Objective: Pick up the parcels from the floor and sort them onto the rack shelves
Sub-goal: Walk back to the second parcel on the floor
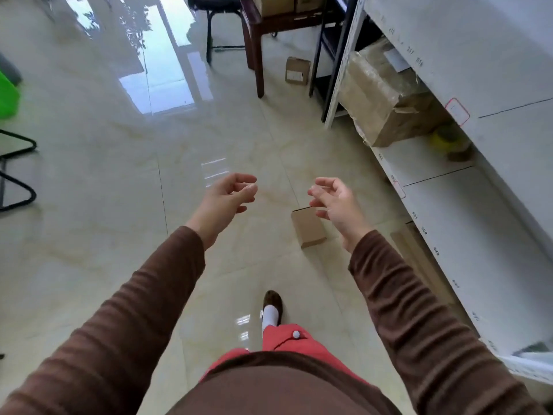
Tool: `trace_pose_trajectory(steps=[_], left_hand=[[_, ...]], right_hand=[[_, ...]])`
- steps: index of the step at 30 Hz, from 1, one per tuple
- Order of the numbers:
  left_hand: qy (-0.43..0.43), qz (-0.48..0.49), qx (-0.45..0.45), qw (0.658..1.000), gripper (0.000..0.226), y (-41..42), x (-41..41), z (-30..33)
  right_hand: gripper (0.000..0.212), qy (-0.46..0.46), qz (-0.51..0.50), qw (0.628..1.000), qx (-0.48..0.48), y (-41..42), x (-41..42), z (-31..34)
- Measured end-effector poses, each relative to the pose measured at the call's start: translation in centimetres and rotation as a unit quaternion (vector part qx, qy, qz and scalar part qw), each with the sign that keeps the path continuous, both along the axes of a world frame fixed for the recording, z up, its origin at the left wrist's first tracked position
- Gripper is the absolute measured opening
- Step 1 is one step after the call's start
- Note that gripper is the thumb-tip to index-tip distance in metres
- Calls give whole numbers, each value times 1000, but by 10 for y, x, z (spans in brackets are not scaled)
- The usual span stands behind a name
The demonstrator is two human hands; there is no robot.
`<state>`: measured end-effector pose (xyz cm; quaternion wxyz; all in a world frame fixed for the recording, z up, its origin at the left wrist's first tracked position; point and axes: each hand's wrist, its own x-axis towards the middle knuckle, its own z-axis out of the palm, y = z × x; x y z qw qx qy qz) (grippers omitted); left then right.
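Note:
A small brown cardboard parcel (pixel 308 227) lies on the glossy tiled floor just ahead of me. My right hand (pixel 335 199) hovers above its far edge, empty, fingers loosely curled and apart. My left hand (pixel 230 194) is raised at the same height to the left of the parcel, also empty with fingers apart. A second small parcel (pixel 297 71) with a white label stands on the floor farther away, beside a table leg. The white rack (pixel 443 187) runs along the right; a large tape-wrapped cardboard parcel (pixel 386 94) sits on one of its shelves.
A yellow tape roll (pixel 447 139) lies on the rack shelf behind the big parcel. A dark wooden table (pixel 257 40) carrying boxes and a black chair (pixel 209 31) stand at the back. A green object (pixel 7 97) and black chair legs (pixel 18 175) are at the left.

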<state>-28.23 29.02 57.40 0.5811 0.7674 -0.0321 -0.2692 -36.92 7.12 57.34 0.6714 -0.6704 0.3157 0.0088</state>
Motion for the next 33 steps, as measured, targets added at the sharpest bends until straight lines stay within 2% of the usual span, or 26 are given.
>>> trace_pose_trajectory(steps=[3, 7, 17, 23, 29, 33], left_hand=[[2, -8, 6, 1000, 23, -6, 64, 1], [9, -33, 7, 999, 15, -23, 142, -2], [4, -210, 45, 977, 22, -111, 354, -15], [-21, -368, 67, 927, 29, -209, 424, -9], [-23, -518, 55, 853, 19, -320, 420, -18], [-22, -594, 51, 803, 17, -381, 408, -22]], right_hand=[[33, 3, 5, 1000, -4, -4, 60, 1], [29, 2, -11, 1000, -1, -14, 128, 0], [28, 25, -171, 985, 6, -52, 276, -21], [30, 42, -319, 947, 22, -75, 301, -24], [19, 36, -477, 878, 34, -119, 281, -37], [20, 41, -540, 839, 44, -141, 274, -46]])
